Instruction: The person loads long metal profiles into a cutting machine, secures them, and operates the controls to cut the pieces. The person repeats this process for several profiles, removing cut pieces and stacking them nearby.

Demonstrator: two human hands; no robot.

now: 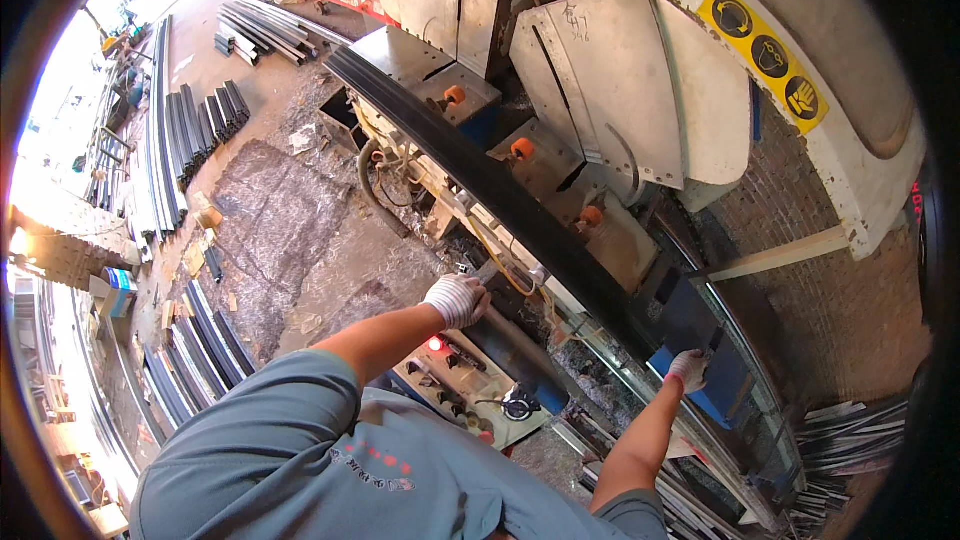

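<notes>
My left hand (pixel 457 301), in a white knitted glove, is closed in a fist beside the near side of a saw machine. A short grey bar stands close to its knuckles; whatever is inside the fist is hidden. My right hand (pixel 688 370), gloved too, is closed at the blue block (pixel 722 395) near the profile's near end, and its grip is too small to make out. A long black profile (pixel 480 165) lies across the machine, in front of several orange-tipped clamps (pixel 522 148). Below my left hand is a control panel (pixel 455 375) with knobs and a lit red lamp.
Large pale metal guards (pixel 600 80) rise behind the profile. A white machine arm (pixel 880 190) with yellow warning signs curves along the right. Stacked profiles (pixel 205 130) lie on the floor at left, near plastic sheeting (pixel 275 210). Thin offcuts (pixel 850 440) pile up at lower right.
</notes>
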